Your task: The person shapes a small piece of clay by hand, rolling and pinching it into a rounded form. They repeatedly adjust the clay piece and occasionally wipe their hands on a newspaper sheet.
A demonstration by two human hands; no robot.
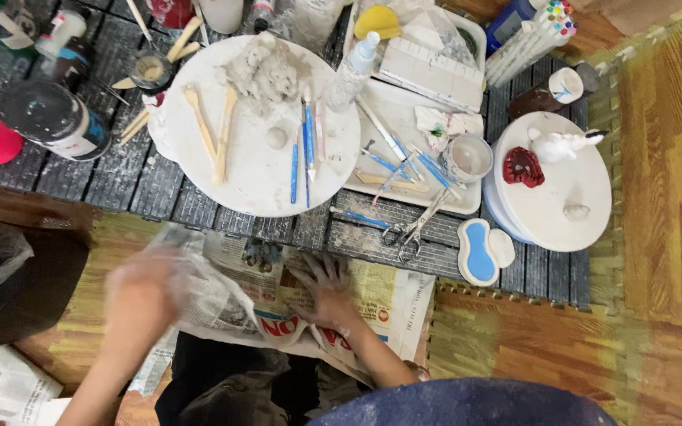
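Crumpled printed newspaper sheet (278, 292) spread across the lap, just below the dark slatted tabletop (144, 177). Right hand (324, 290) pressed flat on it, fingers splayed; left hand (140, 296) motion-blurred, grip unreadable. Probably light, limp, easily torn; best gripped at an edge.

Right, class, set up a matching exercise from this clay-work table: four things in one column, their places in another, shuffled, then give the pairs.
Things:
1. clay lump
2. scissors
3. red piece
4. right hand

Places:
A. flat on the newspaper
B. on the smaller round board, at the right
C. on the large round board
D. on the dark slatted table, below the white tray

Pairs: 1-C, 2-D, 3-B, 4-A
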